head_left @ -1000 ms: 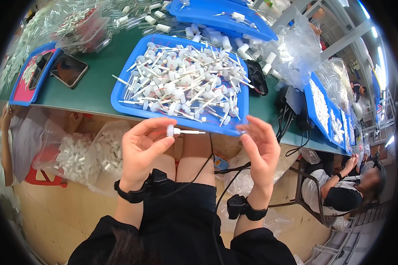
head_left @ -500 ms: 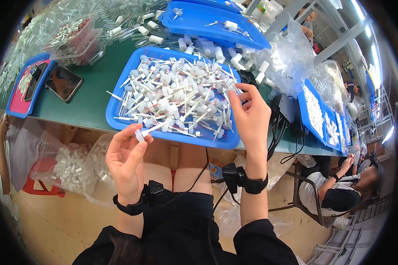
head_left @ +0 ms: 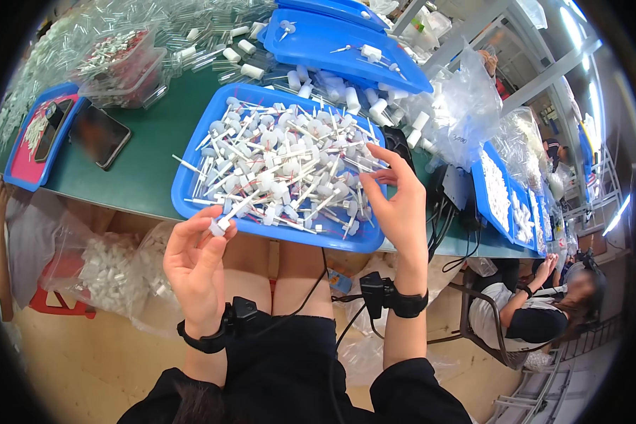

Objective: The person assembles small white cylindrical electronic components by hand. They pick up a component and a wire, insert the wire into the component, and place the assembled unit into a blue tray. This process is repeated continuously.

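Note:
Between the thumb and fingers of my left hand is a white plastic stem with a translucent disc, at the tray's near left corner. My right hand hovers over the right edge of the blue tray, thumb and fingers apart, with no part visibly held. Heaped in that tray are many similar white stems with discs, some with thin red wires.
Left of the tray lie a phone and a smaller blue tray. Clear tubes and white cylinders pile up behind. Blue trays of white parts line the right, where another person sits.
My right thumb and index finger have moved lower and wider apart at the tray's right side. My left hand still holds its stem, shifted slightly left. The whole view has shifted a little.

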Motion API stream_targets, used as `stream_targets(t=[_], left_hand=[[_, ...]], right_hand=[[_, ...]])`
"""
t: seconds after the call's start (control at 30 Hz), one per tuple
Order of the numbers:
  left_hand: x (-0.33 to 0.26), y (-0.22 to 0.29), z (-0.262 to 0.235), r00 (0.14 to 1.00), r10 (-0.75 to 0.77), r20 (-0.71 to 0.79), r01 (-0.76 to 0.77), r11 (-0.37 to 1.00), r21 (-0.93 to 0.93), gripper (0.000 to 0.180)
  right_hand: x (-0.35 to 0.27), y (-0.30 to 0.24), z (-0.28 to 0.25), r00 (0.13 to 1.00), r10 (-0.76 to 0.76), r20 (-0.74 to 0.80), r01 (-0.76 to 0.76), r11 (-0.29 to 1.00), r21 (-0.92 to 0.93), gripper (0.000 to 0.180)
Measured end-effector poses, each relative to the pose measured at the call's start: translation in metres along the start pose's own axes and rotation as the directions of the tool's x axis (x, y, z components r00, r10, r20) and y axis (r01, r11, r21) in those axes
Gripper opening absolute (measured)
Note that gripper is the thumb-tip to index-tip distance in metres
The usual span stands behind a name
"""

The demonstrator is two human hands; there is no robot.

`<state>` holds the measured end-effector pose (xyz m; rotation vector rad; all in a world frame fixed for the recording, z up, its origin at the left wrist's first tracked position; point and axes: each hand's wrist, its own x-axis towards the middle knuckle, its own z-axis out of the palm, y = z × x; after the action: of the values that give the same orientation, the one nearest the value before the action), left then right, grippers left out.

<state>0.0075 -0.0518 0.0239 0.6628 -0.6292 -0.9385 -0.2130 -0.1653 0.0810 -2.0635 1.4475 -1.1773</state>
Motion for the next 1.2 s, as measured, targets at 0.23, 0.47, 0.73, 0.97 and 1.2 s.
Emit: stream_targets(t=[0.23,0.47,0.73,0.97,1.2], left_hand=[[0.003,0.002,-0.001,0.999,-0.037,-0.021,0.036,0.999,-0.034,0.020],[0.004,0.010,0.002,0.999,-0.032,-0.025,0.032,0.999,-0.001,0.022],[-0.001,0.007,0.006,0.995,-0.057,0.078,0.062,0.997,-0.054,0.027],[-0.010,0.005,0.014,0.979,-0.125,0.158,0.132,0.991,-0.036,0.030],[-0.020,0.006,0.023,0.946,-0.151,0.286,0.151,0.988,0.024,0.029]], right_hand=[[0.088,0.030,-0.040,1.000,-0.018,-0.001,0.017,0.973,-0.232,0.027],[0.163,0.081,-0.007,0.917,-0.034,0.397,0.252,0.822,-0.511,0.022],[0.128,0.044,-0.031,0.966,-0.257,0.011,0.241,0.889,-0.390,0.026],[-0.041,-0.048,-0.020,0.980,-0.145,0.135,0.108,0.961,0.253,0.030],[-0.095,-0.036,-0.013,0.991,0.040,0.128,-0.109,0.795,0.596,0.030]])
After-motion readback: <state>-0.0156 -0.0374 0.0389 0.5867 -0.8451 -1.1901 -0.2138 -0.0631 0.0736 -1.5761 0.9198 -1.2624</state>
